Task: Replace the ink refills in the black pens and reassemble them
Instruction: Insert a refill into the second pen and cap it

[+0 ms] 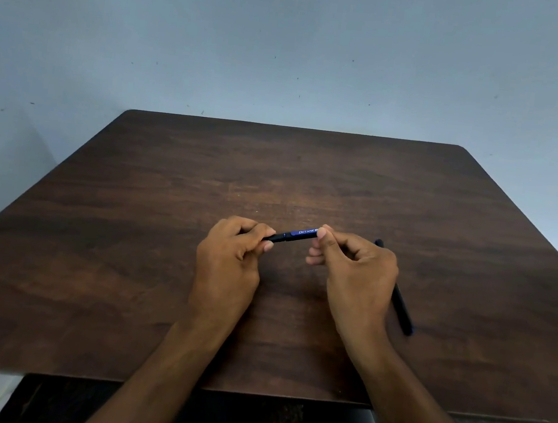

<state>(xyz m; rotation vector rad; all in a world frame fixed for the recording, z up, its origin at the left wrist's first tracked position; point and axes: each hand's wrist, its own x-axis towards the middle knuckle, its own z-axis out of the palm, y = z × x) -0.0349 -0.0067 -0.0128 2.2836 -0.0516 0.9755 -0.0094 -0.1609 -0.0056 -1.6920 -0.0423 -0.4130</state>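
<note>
2 hands point(231, 254) point(354, 267) grip pen point(294, 235) marked "OCTANE".

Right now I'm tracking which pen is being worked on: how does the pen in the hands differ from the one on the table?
The held pen is lifted above the table, gripped at each end by the left hand and right hand; the second pen lies untouched. The held pen runs left-right; the second pen runs near-far, partly hidden. Both look dark.

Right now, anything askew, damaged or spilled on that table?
Nothing stands out. Both hands, left hand and right hand, pinch one pen by its ends above the table. A second pen lies flat beside the right hand, partly hidden. No spills or breakage visible.
</note>
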